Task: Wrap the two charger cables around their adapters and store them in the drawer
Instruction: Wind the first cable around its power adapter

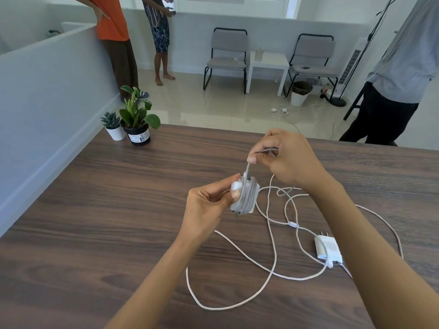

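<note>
My left hand grips a white adapter above the wooden table, with several turns of grey cable wound round it. My right hand pinches that cable's free end just above the adapter, pulled taut. A second white adapter lies flat on the table under my right forearm, prongs pointing away. Its long white cable sprawls in loose loops across the table. No drawer is in view.
Two potted plants stand at the table's far left corner beside a grey partition wall. Beyond the table are two chairs, a small white side table and three standing persons.
</note>
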Demonstrator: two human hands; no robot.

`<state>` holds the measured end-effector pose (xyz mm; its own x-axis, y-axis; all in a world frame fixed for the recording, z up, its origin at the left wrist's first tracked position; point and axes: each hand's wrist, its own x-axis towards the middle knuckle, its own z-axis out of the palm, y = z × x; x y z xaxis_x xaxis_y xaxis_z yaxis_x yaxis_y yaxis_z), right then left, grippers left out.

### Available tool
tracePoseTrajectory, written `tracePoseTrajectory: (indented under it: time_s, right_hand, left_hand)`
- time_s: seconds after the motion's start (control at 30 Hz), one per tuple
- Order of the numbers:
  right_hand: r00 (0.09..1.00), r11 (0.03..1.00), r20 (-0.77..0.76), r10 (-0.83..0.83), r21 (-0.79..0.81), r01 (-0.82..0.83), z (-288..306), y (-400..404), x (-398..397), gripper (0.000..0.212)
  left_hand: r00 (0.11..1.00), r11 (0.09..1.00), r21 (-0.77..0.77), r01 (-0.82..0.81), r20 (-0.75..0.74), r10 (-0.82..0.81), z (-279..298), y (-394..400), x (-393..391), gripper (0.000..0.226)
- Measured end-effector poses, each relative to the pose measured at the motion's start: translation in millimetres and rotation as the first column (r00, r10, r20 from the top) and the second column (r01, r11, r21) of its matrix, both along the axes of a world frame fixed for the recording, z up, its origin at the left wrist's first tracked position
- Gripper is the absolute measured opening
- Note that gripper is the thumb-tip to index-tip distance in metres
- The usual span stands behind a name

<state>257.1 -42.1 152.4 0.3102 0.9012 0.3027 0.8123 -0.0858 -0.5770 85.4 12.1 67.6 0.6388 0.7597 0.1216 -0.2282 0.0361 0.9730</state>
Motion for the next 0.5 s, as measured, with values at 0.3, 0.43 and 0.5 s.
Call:
tracePoseTrajectory:
  time_s: [0.3,0.43,0.5]
  right_hand:
    - [0.991,0.998,-0.130,-0.016,-0.070,0.007,-16,7,5,0.014]
    - [0.987,0.999,-0.159,-0.009,-0.050,0.001,-17,6,3,0.019]
    - [0.986,0.999,-0.167,0.002,-0.033,-0.007,-15,5,3,0.017]
  left_hand:
    - [0.999,1.000,0.000,0.018,-0.048,-0.018,-2,-2,-2,0.038]
    - [0.997,1.000,-0.014,0.017,-0.073,-0.018,-5,-2,-2,0.038]
    - [0.997,1.000,-0.027,0.015,-0.079,-0.017,-6,-2,-2,0.038]
